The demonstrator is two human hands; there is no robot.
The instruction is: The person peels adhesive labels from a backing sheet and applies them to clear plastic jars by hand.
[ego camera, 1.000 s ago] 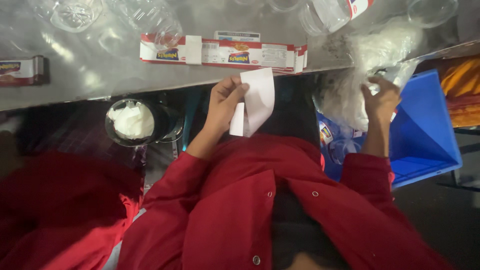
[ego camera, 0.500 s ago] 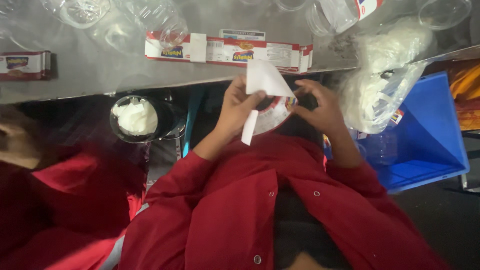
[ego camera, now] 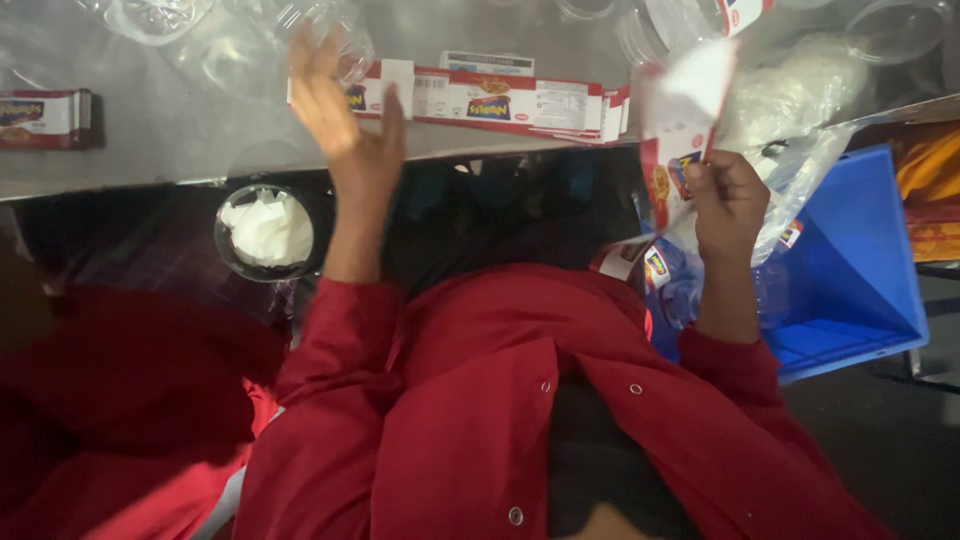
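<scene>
Carton blank (ego camera: 672, 150) now gripped by right hand (ego camera: 727, 200) alone, left hand (ego camera: 345, 130) lifted away, fingers spread

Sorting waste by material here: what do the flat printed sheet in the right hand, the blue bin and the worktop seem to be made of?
The printed sheet in the right hand looks like thin glossy carton board: white inside, colour print, fold creases. The blue bin looks like rigid moulded plastic, smooth and evenly coloured. The worktop appears to be brushed metal, probably steel, grey with dull reflections.
</scene>
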